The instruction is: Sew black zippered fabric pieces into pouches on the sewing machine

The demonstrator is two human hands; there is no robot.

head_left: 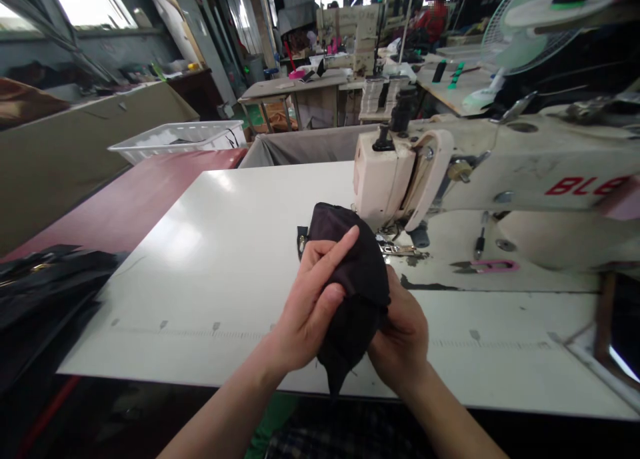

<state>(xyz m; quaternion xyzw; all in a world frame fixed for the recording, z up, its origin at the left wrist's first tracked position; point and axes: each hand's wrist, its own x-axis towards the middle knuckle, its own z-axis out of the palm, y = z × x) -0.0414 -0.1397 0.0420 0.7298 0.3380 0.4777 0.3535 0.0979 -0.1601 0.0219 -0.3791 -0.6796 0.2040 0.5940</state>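
Note:
A piece of black fabric point(357, 265), curved along its right side and pointed at the bottom, is held up between my hands above the white sewing table point(200, 259). My left hand point(313, 305) grips its left side, thumb and index finger lying across the front. On the right edge, my right hand point(403, 335) is closed, its fingertips hidden behind the cloth. A small black tab with a metal piece point(302, 240) sticks out at the fabric's left. Just beyond the cloth stands the sewing machine point(385, 172), its presser foot area partly covered.
Pink-handled thread snips point(493, 266) lie on the machine bed at right. A ruler scale point(240, 334) runs along the table's front. Black plastic point(45, 312) sits at left, and a white basket point(185, 137) behind it. Farther back are a fan point(520, 32) and a person in red point(435, 22).

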